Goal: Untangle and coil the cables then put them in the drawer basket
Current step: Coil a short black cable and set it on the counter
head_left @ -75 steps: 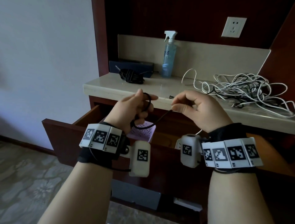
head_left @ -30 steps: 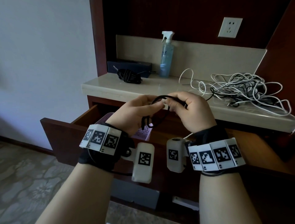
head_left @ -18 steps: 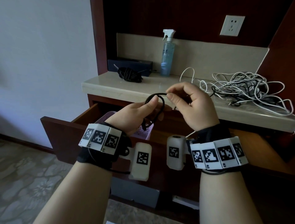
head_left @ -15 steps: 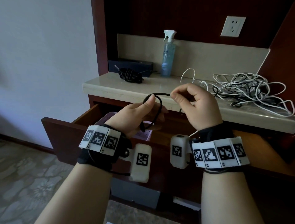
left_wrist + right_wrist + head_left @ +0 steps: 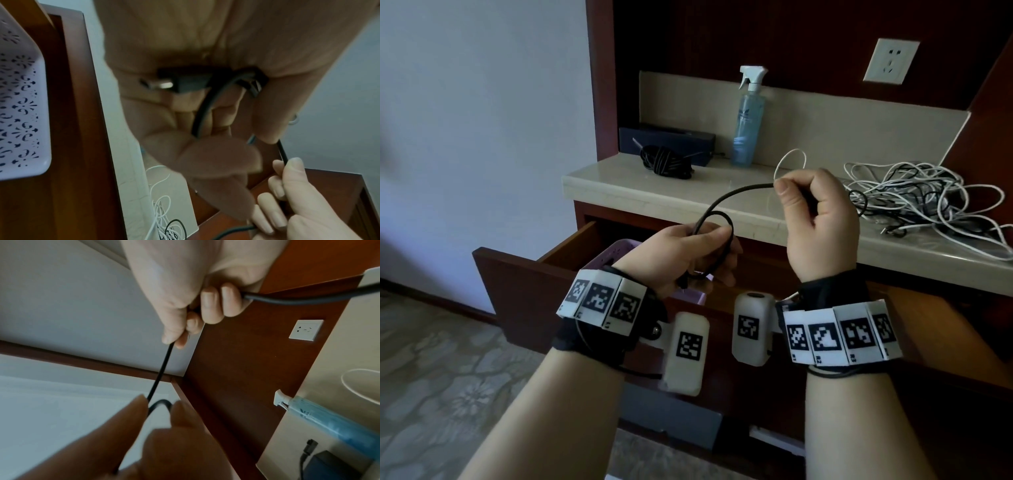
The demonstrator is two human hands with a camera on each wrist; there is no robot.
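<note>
At the frame's centre, the black cable (image 5: 726,202) arcs from a small loop pinched in the left hand (image 5: 688,255), plug end tucked in its palm, up to the right hand (image 5: 816,219), whose curled fingers pinch the strand. Behind, right of centre, lies the tangled pile (image 5: 914,198); the purple basket (image 5: 616,253) sits in the open drawer (image 5: 524,274) below. Likely risk: the trailing length snags that pile, dragging it along or springing the loop loose.
</note>
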